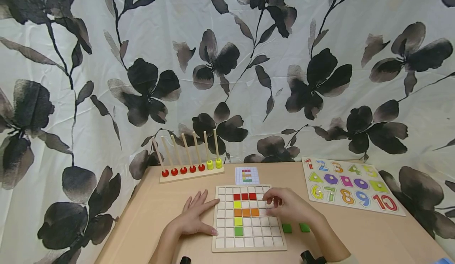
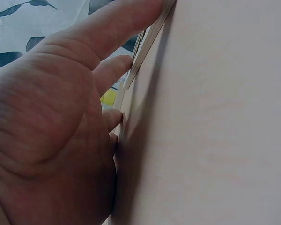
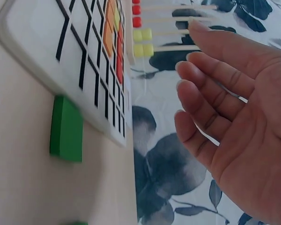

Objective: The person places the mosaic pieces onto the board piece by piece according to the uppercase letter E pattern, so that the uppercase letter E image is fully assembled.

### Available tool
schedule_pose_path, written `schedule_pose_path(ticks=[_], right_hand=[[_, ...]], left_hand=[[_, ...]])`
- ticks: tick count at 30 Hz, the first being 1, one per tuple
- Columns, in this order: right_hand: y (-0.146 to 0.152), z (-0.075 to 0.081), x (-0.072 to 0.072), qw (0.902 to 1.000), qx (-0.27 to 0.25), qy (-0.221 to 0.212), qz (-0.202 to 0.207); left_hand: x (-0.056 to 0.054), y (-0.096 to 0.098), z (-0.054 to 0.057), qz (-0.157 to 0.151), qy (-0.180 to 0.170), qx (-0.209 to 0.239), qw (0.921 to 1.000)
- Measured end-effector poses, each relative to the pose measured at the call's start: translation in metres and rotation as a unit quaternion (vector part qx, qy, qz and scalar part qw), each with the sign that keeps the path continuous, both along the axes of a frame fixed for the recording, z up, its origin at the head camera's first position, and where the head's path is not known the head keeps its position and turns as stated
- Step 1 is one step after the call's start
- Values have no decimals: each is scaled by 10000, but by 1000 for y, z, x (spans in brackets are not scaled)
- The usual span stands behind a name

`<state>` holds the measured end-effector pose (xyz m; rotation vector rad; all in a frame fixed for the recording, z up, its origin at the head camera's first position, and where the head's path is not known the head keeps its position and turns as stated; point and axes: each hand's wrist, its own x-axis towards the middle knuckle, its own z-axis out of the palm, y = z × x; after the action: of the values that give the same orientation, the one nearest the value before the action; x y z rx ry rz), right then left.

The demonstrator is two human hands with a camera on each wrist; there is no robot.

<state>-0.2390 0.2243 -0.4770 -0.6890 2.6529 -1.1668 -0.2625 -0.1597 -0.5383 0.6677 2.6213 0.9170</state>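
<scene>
A wooden grid board (image 1: 249, 249) with white squares lies flat on the table. It carries a row of red tiles (image 1: 245, 196), orange tiles (image 1: 246, 212), yellow tiles (image 1: 237, 221) and one green tile (image 1: 238, 231). Along the board's left edge my left hand (image 1: 192, 218) is spread, its thumb and index finger touching the frame. My right hand (image 1: 289, 205) hovers over the board's right side, fingers loosely bent; in the right wrist view nothing sits between them. Two loose green tiles (image 1: 286, 228) lie on the table just right of the board, below that hand.
A small pattern card (image 1: 247, 170) lies behind the board. At the back left stands a peg rack (image 1: 192, 174) with red and yellow beads. A number-and-shape puzzle board (image 1: 355, 185) is at the right. A floral curtain (image 1: 227, 90) hangs behind the table.
</scene>
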Motion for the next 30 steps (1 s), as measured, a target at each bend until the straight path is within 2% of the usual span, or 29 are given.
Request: schedule_pose_path(ticks=[10,20,30], right_hand=[[17,-1,0,9998,135,-79,158],[29,2,-4,9973,186,-610,351],[38,3,-1,9914,371,-967,796]], left_hand=[[2,0,-1,-4,21,18,10000],[-3,2,3,-10,177,-29,9998],[-3,2,0,31,84,-99,9999]])
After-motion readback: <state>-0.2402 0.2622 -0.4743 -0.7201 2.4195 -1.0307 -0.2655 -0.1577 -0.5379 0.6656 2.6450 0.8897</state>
